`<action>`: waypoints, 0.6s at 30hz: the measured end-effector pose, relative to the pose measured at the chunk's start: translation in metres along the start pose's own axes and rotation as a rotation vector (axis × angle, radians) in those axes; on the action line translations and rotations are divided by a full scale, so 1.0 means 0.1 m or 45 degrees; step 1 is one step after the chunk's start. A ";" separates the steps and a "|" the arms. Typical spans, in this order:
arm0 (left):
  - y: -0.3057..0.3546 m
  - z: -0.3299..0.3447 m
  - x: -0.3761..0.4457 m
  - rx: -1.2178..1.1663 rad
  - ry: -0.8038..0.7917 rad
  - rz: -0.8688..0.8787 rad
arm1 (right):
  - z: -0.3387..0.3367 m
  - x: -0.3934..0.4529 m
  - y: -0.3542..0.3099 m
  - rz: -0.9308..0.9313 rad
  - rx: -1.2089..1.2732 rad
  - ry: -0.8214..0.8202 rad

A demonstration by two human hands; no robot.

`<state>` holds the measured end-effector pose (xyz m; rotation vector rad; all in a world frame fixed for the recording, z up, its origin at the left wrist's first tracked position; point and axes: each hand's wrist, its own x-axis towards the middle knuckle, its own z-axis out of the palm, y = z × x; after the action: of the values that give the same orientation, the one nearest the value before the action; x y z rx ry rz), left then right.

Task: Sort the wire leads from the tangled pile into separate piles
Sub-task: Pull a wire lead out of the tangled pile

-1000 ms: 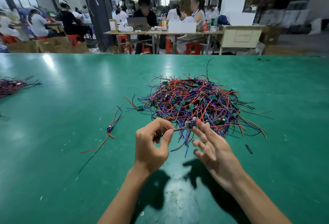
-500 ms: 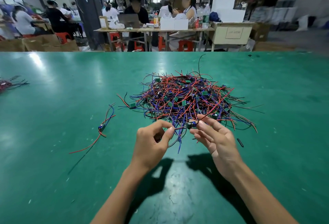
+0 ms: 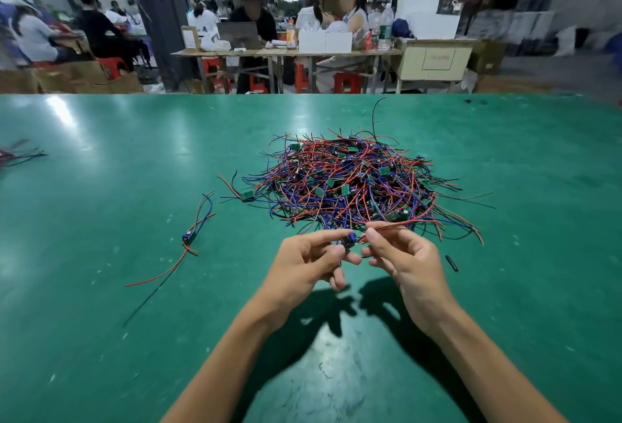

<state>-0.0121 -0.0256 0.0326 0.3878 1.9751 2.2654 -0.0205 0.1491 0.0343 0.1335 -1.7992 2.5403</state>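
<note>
A tangled pile (image 3: 350, 183) of red, blue and black wire leads with small green boards lies on the green table (image 3: 101, 321), just beyond my hands. My left hand (image 3: 303, 264) pinches a small dark blue module (image 3: 350, 241) of one lead between thumb and fingers. My right hand (image 3: 404, 261) pinches the red wires (image 3: 397, 225) coming off that module, which still run into the pile's near edge. One separated lead (image 3: 192, 237) lies alone on the table to the left.
A second bundle of leads (image 3: 16, 155) lies at the far left table edge. A short black piece (image 3: 451, 262) lies right of my right hand. Beyond the table's far edge, people sit at workbenches (image 3: 286, 52) with boxes and red stools.
My hands have drawn closer together at the pile's near edge. The left hand now pinches the module, and the right hand has curled from nearly open fingers onto the red wires.
</note>
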 end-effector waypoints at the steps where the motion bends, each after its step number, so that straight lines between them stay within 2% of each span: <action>1: 0.00 0.00 0.00 -0.040 -0.013 -0.015 | 0.00 0.00 0.02 0.027 0.060 0.024; 4: 0.02 0.00 0.00 -0.145 -0.102 -0.086 | -0.02 0.03 0.04 0.083 0.175 0.046; 6: 0.04 -0.01 -0.01 -0.225 -0.234 -0.142 | -0.03 0.05 0.04 0.066 0.164 0.050; 10: 0.03 -0.04 -0.06 -0.223 -0.507 -0.208 | -0.07 0.07 0.04 -0.084 -0.062 0.104; 14: 0.03 -0.07 -0.09 -0.141 -0.555 -0.325 | -0.14 0.09 0.02 -0.121 -0.107 0.131; 18: 0.05 -0.11 -0.09 -0.182 -0.571 -0.355 | -0.16 0.08 0.01 -0.008 0.023 0.012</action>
<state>-0.0054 -0.0388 0.0349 0.5151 1.5306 1.9250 -0.0295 0.1639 0.0291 0.1270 -1.7703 2.5484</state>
